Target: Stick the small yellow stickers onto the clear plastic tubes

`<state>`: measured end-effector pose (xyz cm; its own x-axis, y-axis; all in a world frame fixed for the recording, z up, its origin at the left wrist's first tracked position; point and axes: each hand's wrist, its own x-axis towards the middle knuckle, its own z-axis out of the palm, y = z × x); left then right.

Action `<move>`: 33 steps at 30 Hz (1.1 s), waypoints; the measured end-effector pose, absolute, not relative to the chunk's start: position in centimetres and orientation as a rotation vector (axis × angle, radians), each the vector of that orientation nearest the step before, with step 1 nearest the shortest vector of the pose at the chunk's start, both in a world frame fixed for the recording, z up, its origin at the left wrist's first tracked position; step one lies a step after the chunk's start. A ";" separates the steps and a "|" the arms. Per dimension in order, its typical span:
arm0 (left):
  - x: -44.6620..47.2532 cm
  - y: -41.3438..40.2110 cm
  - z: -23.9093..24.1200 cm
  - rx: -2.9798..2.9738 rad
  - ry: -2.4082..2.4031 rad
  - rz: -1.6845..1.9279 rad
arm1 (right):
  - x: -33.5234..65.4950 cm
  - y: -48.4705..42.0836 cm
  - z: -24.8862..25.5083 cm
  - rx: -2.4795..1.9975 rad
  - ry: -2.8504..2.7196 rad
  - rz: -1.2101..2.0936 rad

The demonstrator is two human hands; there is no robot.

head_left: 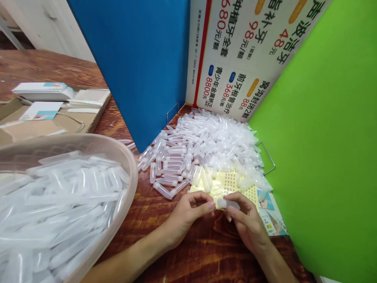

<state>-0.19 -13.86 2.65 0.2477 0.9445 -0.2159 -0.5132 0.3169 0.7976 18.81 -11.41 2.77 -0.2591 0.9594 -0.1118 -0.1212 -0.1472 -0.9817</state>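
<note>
My right hand (246,220) pinches a small clear plastic tube (228,204) above the wooden table (188,251). My left hand (188,214) sits just left of it, its fingers curled with the tips touching the tube's left end. Right behind both hands lies a yellow sticker sheet (232,184) with rows of small labels. Beyond the sheet spreads a heap of loose clear tubes (206,149).
A large translucent basin (129,165) full of tubes fills the near left. A blue panel (141,59), a printed poster (244,51) and a green panel (324,137) wall in the spot. Flat cardboard boxes and booklets (47,106) lie at the far left.
</note>
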 end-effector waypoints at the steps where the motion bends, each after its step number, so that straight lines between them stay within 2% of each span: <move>1: -0.2 -13.9 2.7 0.668 0.781 1.100 | 18.8 -11.4 2.8 -1.065 -1.240 1.556; 24: -0.3 -13.7 2.6 0.705 0.803 1.079 | 19.2 -11.2 2.3 -1.051 -1.352 1.539; 33: -0.1 -13.6 2.6 0.710 0.776 1.108 | 18.6 -11.8 3.0 -0.882 -1.266 1.746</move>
